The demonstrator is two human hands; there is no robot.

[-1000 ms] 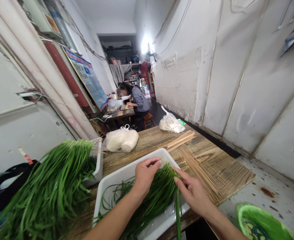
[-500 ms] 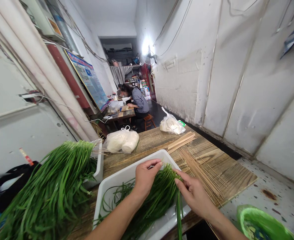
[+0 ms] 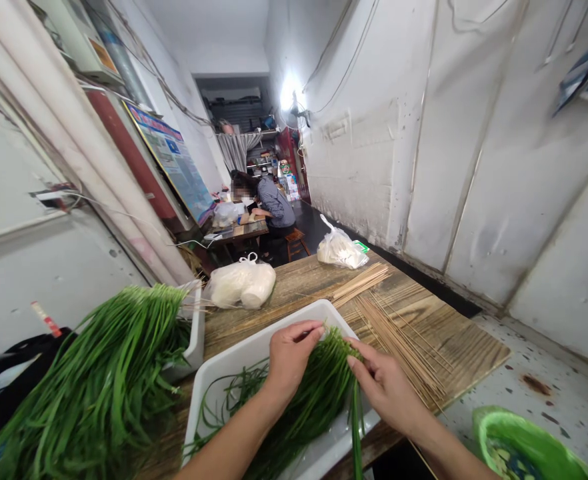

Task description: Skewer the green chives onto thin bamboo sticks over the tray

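Observation:
A white rectangular tray (image 3: 234, 363) on the wooden table (image 3: 439, 333) holds a bunch of green chives (image 3: 319, 393). My left hand (image 3: 290, 357) rests on top of the bunch with thumb and fingers pinched at its cut ends. My right hand (image 3: 384, 387) is closed on the right side of the same bunch, and a single chive leaf (image 3: 357, 433) hangs down from it over the tray's near edge. A row of thin bamboo skewers (image 3: 399, 340) lies on the table just right of my hands.
A big heap of chives (image 3: 94, 387) overflows a second white tray (image 3: 197, 327) at left. Two plastic bags of white food (image 3: 241, 283) (image 3: 340, 250) sit further back. A green basin (image 3: 524, 447) stands low right. A seated person (image 3: 274, 203) works at a far table.
Almost nothing has moved. Both hands stay on the chive bunch, with only small shifts of the fingers and a slight camera drift.

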